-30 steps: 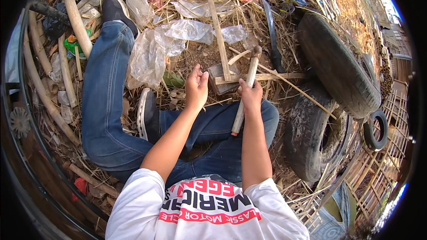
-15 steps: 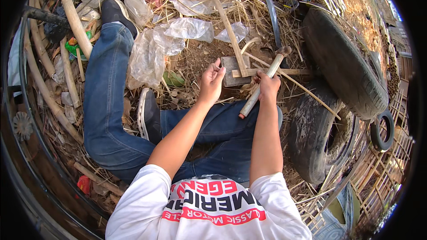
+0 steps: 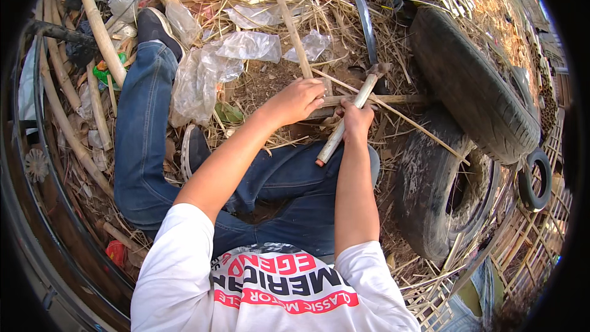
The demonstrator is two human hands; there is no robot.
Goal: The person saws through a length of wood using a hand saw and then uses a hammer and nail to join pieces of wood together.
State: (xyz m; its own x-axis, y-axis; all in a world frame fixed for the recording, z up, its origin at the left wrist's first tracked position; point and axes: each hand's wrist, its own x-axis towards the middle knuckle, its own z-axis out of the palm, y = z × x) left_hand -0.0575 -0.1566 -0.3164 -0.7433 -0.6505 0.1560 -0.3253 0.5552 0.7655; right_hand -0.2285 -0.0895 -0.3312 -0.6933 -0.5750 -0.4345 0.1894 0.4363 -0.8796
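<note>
In my right hand (image 3: 357, 120) is a hammer (image 3: 344, 124), gripped round its pale, round handle. Its dark, rusty-looking head is up and to the right of my fist. My left hand (image 3: 298, 99) is over the spot where a long wooden strip (image 3: 289, 21) meets a shorter crosswise strip (image 3: 402, 99). Its fingers are bent and drawn together; whatever they pinch is hidden beneath them. The hand also covers most of the block under the joint. A thin stick (image 3: 424, 130) slants down to the right, passing by the hammer.
Two worn tyres (image 3: 473, 86) lie at the right, with a smaller tyre (image 3: 534, 179) beyond. A long blade (image 3: 365, 24) lies above the hammer. Crumpled clear plastic (image 3: 203, 80) and straw litter the ground. Bamboo poles (image 3: 98, 24) line the left side. My legs (image 3: 144, 129) are folded below.
My left hand has turned over and moved right onto the joint of the strips, covering the block. The hammer stays in my right hand, slightly further left in view.
</note>
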